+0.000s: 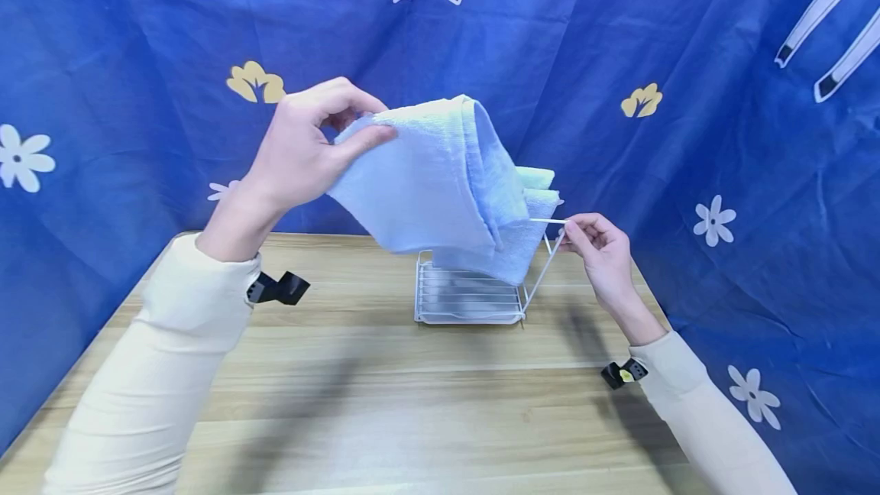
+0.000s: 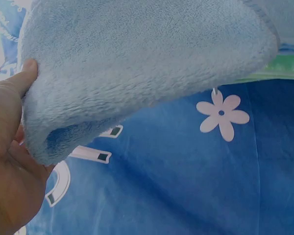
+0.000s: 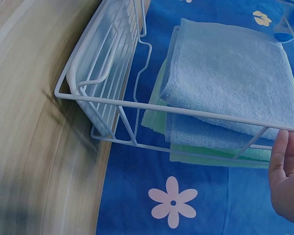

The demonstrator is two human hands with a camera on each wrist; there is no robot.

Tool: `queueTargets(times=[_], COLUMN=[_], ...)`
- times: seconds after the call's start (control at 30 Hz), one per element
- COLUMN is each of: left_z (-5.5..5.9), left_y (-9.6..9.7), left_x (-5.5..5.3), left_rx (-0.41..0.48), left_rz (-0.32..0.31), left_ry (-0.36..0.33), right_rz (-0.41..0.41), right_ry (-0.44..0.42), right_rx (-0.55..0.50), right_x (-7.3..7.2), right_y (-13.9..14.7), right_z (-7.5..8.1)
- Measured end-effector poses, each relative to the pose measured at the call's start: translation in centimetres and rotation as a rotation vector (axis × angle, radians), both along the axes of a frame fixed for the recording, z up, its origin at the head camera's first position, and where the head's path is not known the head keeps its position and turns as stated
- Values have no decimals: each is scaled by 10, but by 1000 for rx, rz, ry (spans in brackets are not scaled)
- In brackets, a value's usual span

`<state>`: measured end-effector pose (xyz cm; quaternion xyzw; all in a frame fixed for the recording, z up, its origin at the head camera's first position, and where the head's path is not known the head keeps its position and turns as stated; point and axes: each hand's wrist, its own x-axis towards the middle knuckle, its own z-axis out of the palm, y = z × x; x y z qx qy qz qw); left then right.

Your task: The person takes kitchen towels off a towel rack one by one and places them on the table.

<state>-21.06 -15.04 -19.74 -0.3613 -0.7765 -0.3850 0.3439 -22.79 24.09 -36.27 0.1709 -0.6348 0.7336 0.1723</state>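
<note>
Two pinch grips, one on cloth and one on wire. Head view: the left hand (image 1: pixel 309 140) pinches one edge of a pale blue towel (image 1: pixel 419 182) between thumb and fingers, up and to the left of a white wire rack (image 1: pixel 470 319) on the table (image 1: pixel 385 411). The towel's other end reaches the rack's upper part; whether it passes over the upper bar or only in front of it cannot be told. The right hand (image 1: pixel 605 258) pinches the upper bar's outer end between thumb and fingers, apparently bracing the light frame. A pale green towel (image 1: pixel 536 177) shows behind. The step in hand appears to be working the towel at the bar; drawing it level, without jerks, should spare the rack a sideways tug.

Left wrist view: the thumb lies over the towel's edge, with the other fingers partly hidden beyond it. The cloth curls near the grip; taking hold nearer a corner would probably let the layers lie flatter.

Right wrist view: fingertips meet the rail (image 3: pixel 201 113), clear of the layered blue and green towels. This is a sound hold, judged best with the pressure kept along the bar, so that the frame does not tip.
</note>
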Motion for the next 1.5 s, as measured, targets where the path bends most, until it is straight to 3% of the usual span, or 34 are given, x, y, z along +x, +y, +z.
queueTargets(times=[0.2,0.5,0.77,1.17,1.5], left_z=[-3,-17,-33,-78,-115], left_y=[-13,-37,-61,-87,-103], left_x=[10,21,25,26,31], left_rx=[-18,-127,-220,-293,-324], left_rz=[42,115,170,235,257], left_ry=[11,3,-18,-128,-159], right_rz=[-7,9,5,7,6], right_ry=[-7,7,9,12,1], right_rx=[-2,-12,-10,-12,11], right_x=[2,5,3,3,2], right_y=[0,-1,0,1,3], right_z=[1,2,1,1,0])
